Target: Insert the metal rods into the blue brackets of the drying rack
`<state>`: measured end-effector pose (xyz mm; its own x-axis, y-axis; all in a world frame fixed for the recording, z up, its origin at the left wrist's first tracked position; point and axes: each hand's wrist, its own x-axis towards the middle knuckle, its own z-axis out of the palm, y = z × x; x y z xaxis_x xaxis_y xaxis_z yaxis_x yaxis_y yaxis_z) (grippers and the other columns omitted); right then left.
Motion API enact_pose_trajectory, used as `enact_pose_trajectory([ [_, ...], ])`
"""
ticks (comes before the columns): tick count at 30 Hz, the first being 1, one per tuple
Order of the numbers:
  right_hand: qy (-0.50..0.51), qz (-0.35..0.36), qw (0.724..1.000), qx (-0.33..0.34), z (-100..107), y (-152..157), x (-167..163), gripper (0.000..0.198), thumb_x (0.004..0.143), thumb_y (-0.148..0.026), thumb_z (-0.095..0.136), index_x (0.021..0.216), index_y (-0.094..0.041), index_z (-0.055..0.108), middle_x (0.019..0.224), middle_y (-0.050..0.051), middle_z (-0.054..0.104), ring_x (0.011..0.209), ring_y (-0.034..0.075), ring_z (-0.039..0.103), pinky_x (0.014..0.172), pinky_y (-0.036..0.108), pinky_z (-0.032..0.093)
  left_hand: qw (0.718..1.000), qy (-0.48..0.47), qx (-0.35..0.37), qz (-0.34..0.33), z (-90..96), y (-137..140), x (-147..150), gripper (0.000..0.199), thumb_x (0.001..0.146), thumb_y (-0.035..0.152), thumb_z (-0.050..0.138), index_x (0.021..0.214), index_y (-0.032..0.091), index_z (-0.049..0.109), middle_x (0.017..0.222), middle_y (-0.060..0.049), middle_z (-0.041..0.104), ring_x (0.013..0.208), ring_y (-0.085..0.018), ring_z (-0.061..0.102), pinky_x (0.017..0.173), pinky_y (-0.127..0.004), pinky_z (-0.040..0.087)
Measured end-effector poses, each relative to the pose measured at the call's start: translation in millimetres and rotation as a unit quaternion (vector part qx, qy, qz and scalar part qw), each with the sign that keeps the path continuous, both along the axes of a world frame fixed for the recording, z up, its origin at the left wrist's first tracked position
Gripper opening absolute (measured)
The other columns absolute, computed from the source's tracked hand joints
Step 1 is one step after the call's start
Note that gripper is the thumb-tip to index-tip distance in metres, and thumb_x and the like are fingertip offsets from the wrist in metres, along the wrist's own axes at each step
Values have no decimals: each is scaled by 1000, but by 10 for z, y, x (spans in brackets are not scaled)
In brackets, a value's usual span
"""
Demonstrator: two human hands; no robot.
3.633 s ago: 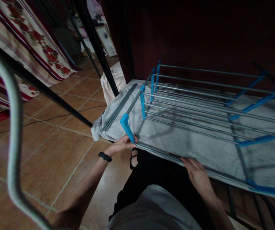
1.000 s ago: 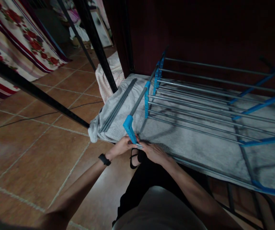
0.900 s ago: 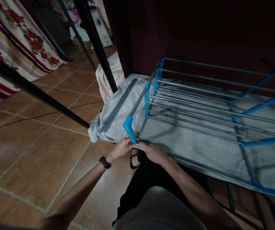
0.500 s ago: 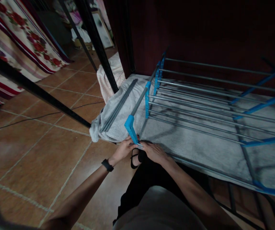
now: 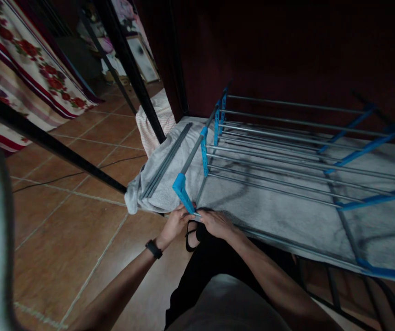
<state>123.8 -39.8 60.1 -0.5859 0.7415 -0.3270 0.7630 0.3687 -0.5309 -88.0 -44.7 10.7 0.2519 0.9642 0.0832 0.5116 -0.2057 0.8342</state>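
A rack of grey metal rods [image 5: 269, 156] with blue plastic parts stands on a grey blanket [image 5: 273, 202]. At its near left corner is a blue plastic corner joint [image 5: 183, 192], joined to a grey tube [image 5: 193, 154]. My left hand [image 5: 176, 224], with a black band on the wrist, is closed around the lower end of this joint. Just to the right, my right hand [image 5: 216, 223] pinches the end of a metal rod [image 5: 197, 214] against the joint. My fingers partly hide where rod and joint meet.
Several loose grey rods [image 5: 166, 161] lie on the blanket at the left. Black frame posts [image 5: 135, 78] and a slanting black bar [image 5: 53, 142] border the bed. A pale curved metal bar [image 5: 1, 220] stands at far left. A dark cable [image 5: 66, 176] crosses the tiled floor.
The camera view has shifted slightly, so the rack appears a little lower and further left. Both hands keep the same hold at the corner joint.
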Motion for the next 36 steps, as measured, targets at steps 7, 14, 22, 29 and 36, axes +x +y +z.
enact_pose_trajectory([
  [7,3,-17,998,56,60,-87,-4,38,103,-32,35,139,-25,48,130,12,67,117,25,65,96,40,48,1000,-4,-13,-1,-82,60,-57,23,86,38,67,103,24,74,122,-7,71,120,-28,62,109,-48,46],
  [14,24,-81,986,142,122,-78,376,37,104,-36,36,134,-27,55,126,8,66,109,22,66,95,37,51,995,-43,-87,-37,87,144,-139,41,78,41,69,114,21,73,129,-11,69,120,-30,63,107,-47,49],
  [22,32,-211,847,487,870,434,1282,38,102,-20,37,135,-21,57,130,11,63,118,26,57,104,41,43,965,-218,-53,134,986,783,-154,58,75,60,72,117,20,71,122,-12,72,113,-31,66,105,-49,50],
  [29,-39,-157,848,505,1141,959,1519,29,103,-28,43,125,-19,61,115,10,69,108,24,60,108,42,33,933,-338,-44,114,1753,1545,319,50,79,53,76,114,18,70,123,-12,70,115,-23,66,101,-36,52],
  [36,-100,-122,867,472,1095,1078,1574,26,103,-26,45,118,-21,65,102,8,71,93,21,65,83,33,41,939,-305,-145,69,1998,1737,730,39,93,47,59,103,12,71,95,-13,75,83,-20,69,76,-30,56],
])
